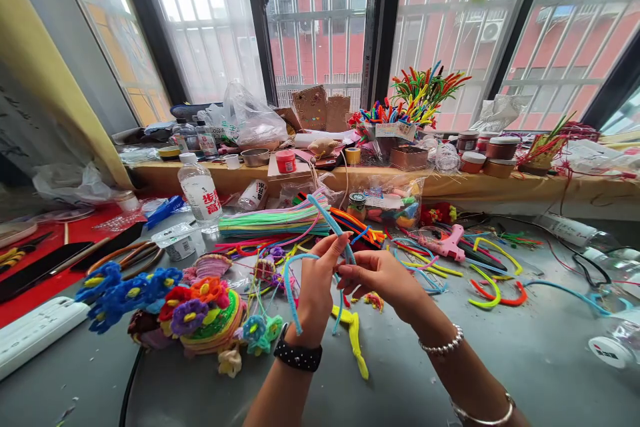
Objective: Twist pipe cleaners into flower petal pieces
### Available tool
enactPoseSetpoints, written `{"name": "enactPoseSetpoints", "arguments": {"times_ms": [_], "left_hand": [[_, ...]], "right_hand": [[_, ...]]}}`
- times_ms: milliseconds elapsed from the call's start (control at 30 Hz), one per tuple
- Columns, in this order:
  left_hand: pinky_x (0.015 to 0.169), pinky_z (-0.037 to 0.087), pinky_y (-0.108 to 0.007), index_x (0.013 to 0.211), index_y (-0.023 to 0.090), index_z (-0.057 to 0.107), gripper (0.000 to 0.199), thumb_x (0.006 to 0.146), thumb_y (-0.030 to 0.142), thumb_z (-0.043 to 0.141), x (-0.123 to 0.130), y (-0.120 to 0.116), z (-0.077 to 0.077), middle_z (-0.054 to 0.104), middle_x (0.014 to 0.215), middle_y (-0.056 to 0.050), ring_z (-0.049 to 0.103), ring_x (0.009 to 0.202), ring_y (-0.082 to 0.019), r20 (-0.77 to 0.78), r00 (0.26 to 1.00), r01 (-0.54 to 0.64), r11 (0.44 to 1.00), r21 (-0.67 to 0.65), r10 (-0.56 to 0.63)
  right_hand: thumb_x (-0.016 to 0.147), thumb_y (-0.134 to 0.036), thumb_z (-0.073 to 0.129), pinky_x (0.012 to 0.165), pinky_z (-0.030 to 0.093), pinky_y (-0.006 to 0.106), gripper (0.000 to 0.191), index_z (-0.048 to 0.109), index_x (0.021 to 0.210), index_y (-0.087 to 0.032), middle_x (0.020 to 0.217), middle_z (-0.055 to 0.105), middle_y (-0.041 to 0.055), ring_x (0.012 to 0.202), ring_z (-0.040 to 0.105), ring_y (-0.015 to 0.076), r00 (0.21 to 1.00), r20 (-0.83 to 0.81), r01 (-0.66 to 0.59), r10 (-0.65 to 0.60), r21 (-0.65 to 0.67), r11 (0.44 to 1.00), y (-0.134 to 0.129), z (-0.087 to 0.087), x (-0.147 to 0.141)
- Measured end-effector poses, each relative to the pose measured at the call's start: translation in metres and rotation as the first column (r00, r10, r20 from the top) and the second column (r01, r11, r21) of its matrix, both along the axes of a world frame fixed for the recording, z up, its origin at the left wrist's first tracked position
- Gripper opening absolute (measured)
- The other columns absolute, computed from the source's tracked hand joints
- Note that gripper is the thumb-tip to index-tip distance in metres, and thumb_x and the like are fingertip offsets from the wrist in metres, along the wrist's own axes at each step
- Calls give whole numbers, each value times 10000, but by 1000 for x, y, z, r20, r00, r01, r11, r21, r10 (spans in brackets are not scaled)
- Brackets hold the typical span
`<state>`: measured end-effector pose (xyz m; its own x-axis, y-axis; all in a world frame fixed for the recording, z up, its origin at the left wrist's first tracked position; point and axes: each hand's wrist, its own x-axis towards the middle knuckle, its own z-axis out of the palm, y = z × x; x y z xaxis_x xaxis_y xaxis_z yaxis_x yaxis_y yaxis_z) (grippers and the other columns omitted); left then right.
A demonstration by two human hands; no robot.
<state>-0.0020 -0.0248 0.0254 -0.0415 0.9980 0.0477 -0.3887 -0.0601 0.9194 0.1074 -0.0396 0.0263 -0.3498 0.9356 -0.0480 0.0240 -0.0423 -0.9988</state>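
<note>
Light blue pipe cleaners (pixel 327 217) are pinched between my two hands above the table; their ends stick up past the fingers and curve down by the left wrist. My left hand (pixel 320 273) grips them with thumb and fingers closed. Close against it, my right hand (pixel 377 277) pinches the same pipe cleaners with its fingertips. Fingers hide part of where they meet. Below the hands lies a bent yellow pipe cleaner piece (pixel 356 343). To the left sit fuzzy flowers in blue (pixel 133 290), red, orange and purple around a striped basket-like piece (pixel 217 327).
A pink glue gun (pixel 450 243) lies among loose pipe cleaners at right. Behind are a pipe cleaner bundle (pixel 275 221) and a white-labelled bottle (pixel 200 193). A power strip (pixel 43 330) is at left, a clear bottle (pixel 617 343) at right. The cluttered sill (pixel 235 177) runs along the back.
</note>
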Motion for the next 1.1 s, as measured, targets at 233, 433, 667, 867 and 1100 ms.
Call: {"name": "enactPoseSetpoints", "arguments": {"times_ms": [233,433,667,867,1100], "left_hand": [[508,383,-181,784,161,674,241,616,329,635,0,0,3,569,663,-7,421,514,-69,-7,997,73,997,-22,-74],[455,318,-175,786,148,673,254,642,345,605,0,1,0,570,623,-14,338,459,-54,-74,991,110,994,-10,-110],[431,271,-183,743,149,642,251,666,377,570,-3,2,-4,489,575,11,347,465,-62,-94,990,117,990,78,-110],[427,196,-206,510,139,540,293,699,363,532,-4,-3,4,409,487,27,288,436,-59,-207,929,320,947,28,-308],[475,197,-224,443,138,520,339,686,374,534,2,-8,6,431,478,22,305,475,-74,-358,831,462,887,19,-426]], "right_hand": [[695,-444,516,377,401,200,319,451,559,-162,464,394,-73,373,405,53,991,28,132,-134,62,989,4,-4,-1],[726,-435,474,361,381,184,289,483,623,-165,478,353,-75,372,368,49,992,62,108,-107,-8,994,0,1,0],[718,-494,477,425,406,190,353,521,633,-155,596,527,-2,504,494,88,967,182,-181,181,-17,983,2,-1,15],[682,-444,561,381,256,168,368,581,918,-163,491,431,-71,409,355,45,989,18,141,-145,149,979,13,4,40],[601,-384,656,438,292,197,250,605,634,-142,467,430,-65,431,354,46,951,-233,224,-202,71,972,11,5,34]]}}
